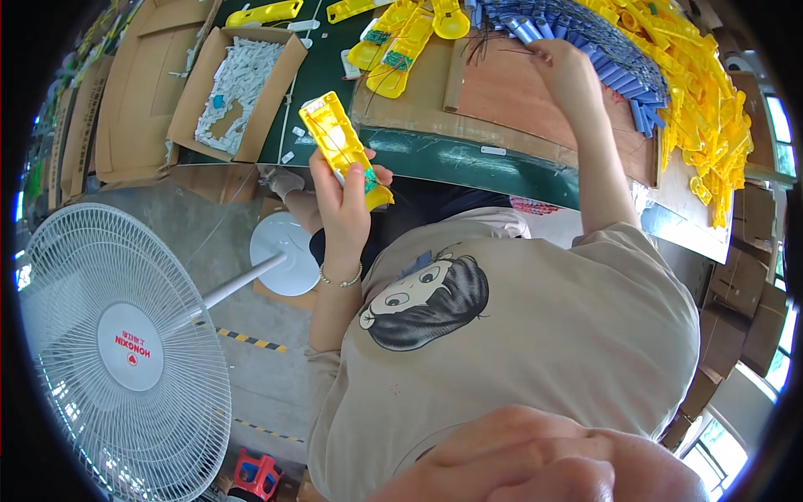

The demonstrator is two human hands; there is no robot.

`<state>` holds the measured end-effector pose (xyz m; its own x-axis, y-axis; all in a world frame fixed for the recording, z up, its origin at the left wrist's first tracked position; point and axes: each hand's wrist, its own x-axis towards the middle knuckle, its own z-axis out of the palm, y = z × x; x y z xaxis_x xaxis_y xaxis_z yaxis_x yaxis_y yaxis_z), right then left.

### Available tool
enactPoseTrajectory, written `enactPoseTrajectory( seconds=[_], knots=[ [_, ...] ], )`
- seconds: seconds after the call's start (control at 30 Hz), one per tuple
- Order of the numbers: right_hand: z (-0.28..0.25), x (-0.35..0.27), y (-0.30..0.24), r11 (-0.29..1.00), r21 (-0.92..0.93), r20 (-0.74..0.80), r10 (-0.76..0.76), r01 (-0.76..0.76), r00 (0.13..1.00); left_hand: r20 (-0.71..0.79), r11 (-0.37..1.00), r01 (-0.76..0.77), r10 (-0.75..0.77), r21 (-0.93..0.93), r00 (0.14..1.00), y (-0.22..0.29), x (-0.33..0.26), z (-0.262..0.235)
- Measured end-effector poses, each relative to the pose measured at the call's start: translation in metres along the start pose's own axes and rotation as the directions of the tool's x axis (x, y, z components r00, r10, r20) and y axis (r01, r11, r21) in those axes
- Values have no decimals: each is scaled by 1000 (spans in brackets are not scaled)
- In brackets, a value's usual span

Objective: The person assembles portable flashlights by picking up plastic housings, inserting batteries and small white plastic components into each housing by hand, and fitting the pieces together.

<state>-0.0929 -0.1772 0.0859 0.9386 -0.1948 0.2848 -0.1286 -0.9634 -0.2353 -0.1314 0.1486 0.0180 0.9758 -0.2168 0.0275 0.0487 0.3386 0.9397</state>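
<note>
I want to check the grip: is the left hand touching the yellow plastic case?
Touching. The head view shows the left hand closed around the yellow plastic case, thumb pressed on it.

I log a dark green workbench carrying a brown board, an open cardboard box of white parts, yellow plastic housings, a row of blue cylindrical cells and a yellow parts heap.

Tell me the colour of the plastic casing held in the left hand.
Bright yellow; the plastic casing in the left hand shows best in the head view.
</note>
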Motion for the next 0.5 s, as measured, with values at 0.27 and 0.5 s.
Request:
enactPoseTrajectory(
  seconds=[0.27,0.5],
  knots=[
    [11,21,63,942,-284,155,-137,177,978,49,997,43,-40,-62,998,-11,-6,7],
    [-3,-24,-39,594,799,181,-93,-91,979,41,991,42,-37,-125,998,-25,-8,6]
  ],
)
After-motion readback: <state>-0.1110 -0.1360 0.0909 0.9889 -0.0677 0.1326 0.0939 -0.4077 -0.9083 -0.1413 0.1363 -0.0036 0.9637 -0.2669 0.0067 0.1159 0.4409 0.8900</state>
